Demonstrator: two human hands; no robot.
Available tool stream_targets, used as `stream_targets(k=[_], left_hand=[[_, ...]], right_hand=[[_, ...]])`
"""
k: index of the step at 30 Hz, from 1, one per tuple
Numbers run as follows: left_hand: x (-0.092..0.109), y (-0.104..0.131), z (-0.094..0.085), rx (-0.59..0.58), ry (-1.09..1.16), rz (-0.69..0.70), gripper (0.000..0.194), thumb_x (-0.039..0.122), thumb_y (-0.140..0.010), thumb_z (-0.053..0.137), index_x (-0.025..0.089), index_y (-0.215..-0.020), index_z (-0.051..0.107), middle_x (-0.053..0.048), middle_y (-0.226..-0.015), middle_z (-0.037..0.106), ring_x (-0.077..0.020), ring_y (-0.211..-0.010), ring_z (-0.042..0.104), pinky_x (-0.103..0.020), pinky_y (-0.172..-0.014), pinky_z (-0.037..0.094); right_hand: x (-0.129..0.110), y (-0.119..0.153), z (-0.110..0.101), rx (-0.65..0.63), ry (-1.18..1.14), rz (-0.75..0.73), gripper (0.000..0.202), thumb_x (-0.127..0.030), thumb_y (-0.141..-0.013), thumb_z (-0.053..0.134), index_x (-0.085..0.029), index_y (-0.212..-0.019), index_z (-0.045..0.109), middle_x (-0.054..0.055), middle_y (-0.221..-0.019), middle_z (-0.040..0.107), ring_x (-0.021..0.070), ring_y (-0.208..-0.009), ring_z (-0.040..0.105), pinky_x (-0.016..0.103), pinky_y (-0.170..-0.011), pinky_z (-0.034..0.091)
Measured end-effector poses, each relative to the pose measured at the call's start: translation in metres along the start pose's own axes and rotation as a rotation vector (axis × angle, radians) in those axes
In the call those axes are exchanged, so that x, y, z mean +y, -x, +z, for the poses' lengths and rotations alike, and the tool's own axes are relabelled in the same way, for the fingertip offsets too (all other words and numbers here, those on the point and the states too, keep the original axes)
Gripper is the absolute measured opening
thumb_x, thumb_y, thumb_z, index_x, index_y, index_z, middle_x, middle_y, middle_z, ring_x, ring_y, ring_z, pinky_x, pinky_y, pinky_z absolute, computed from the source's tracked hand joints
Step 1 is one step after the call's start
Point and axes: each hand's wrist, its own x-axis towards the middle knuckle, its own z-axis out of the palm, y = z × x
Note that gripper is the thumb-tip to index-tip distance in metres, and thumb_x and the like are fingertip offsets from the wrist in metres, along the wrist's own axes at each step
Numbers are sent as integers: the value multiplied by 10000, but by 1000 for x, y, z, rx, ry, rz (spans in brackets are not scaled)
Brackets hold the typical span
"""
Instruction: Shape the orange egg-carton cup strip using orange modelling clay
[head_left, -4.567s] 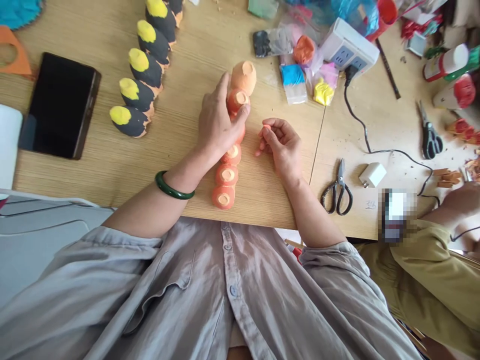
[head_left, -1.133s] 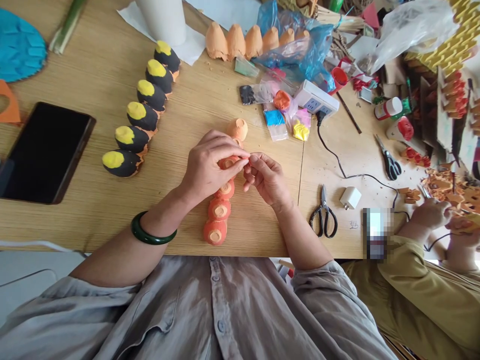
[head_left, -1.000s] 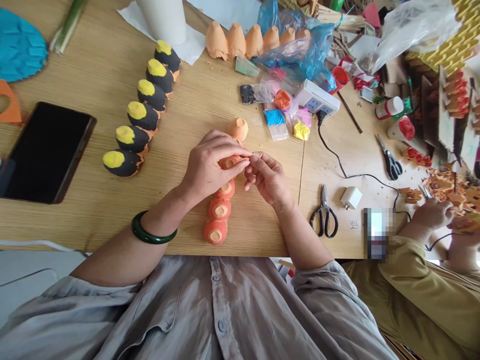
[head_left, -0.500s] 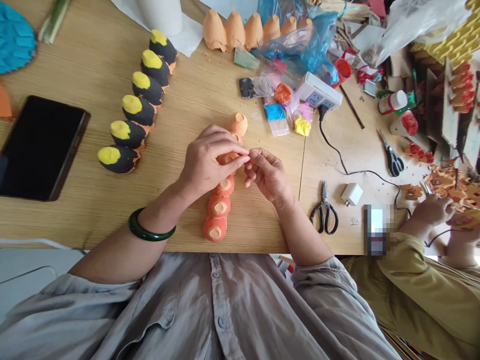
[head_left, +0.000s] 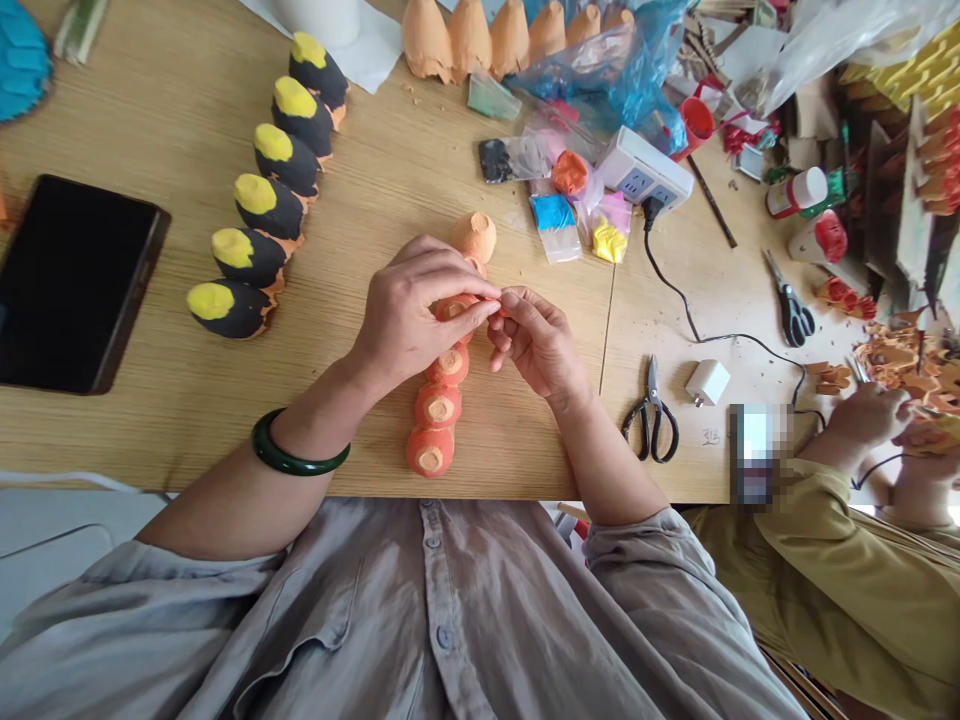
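My left hand (head_left: 427,310) and my right hand (head_left: 540,340) meet fingertip to fingertip, both closed in a pinch. Between them shows a small bit of orange-red clay (head_left: 498,301), mostly hidden by the fingers. Beneath and beside my left hand runs a row of egg-carton cups (head_left: 430,459), joined together. The nearer cups are covered in orange-red with bare tan tops; the farthest one is bare. My left hand hides part of the middle of this row.
Black-and-yellow cups (head_left: 229,305) and a dark tablet (head_left: 75,285) lie left. Clay packets (head_left: 553,222), a power strip (head_left: 645,168) with its cord, and scissors (head_left: 651,415) lie right. Bare carton cups (head_left: 471,45) stand at the back. A co-worker's hand (head_left: 868,420) works far right.
The view has shifted slightly, so the tabletop things sit a little higher in the picture. Both hands keep their pinch at nearly the same place, with only slight finger movement.
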Motion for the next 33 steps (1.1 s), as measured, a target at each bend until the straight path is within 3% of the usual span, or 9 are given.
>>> stream_targets(k=[6, 12, 16, 20, 24, 26, 31, 33], left_hand=[[2, 0, -5, -72, 23, -102, 118, 317, -1114, 861, 404, -1184, 900, -21, -1049, 890, -297, -1058, 818, -552, -917, 699], [6, -1, -8, -165, -30, -229, 141, 322, -1114, 788, 421, -1109, 888, -15, -1074, 898, -312, -1107, 832, -571, -976, 691], [5, -1, -7, -64, -54, -250, 141, 310, -1137, 777, 392, -1083, 879, 19, -1057, 899, -271, -1036, 828, -529, -987, 670], [-2, -1, -6, 35, -45, -281, 121, 347, -1158, 802, 375, -1110, 909, 28, -1017, 904, -229, -929, 813, -461, -918, 668], [-23, 6, 1, 144, 10, -253, 183, 531, -1118, 860, 371, -1071, 934, 10, -931, 892, -223, -798, 770, -444, -738, 649], [-37, 12, 6, 153, 104, -299, 226, 618, -1091, 890, 397, -1104, 936, 1, -974, 891, -231, -827, 778, -465, -731, 647], [-76, 25, 13, 136, 226, -407, 614, 905, -1060, 810, 298, -1125, 878, -1, -950, 827, -176, -825, 676, -481, -779, 622], [-98, 29, 13, 134, 236, -440, 690, 940, -1084, 740, 256, -1115, 818, 22, -953, 780, -131, -853, 615, -445, -790, 604]], right_hand=[[-1, -1, -1, -3, 40, 16, 594, -668, -834, 1095, -223, -911, 709, -90, -760, 658, 60, -548, 536, 211, -523, 663], [1, 0, 0, 54, 128, -67, 595, -703, -813, 1091, -241, -944, 741, -64, -798, 688, 96, -631, 607, 232, -573, 678], [0, -2, -2, 172, 250, -180, 581, -704, -815, 1089, -242, -923, 753, -50, -808, 680, 103, -652, 579, 238, -590, 670], [0, -6, -9, 248, 230, -172, 548, -711, -876, 1036, -251, -993, 761, -65, -785, 633, 102, -622, 514, 240, -554, 619], [7, -11, -9, 286, 246, -218, 497, -717, -964, 950, -260, -989, 756, -65, -737, 562, 115, -599, 439, 262, -524, 544], [11, -13, -7, 306, 261, -253, 466, -695, -977, 952, -274, -972, 753, -53, -758, 558, 127, -619, 430, 276, -522, 517], [21, -20, -9, 281, 240, -219, 480, -607, -842, 1088, -334, -946, 707, -49, -771, 583, 168, -720, 445, 329, -592, 491], [25, -24, -11, 291, 271, -199, 507, -623, -812, 1089, -355, -967, 688, -46, -790, 610, 190, -804, 495, 355, -672, 491]])
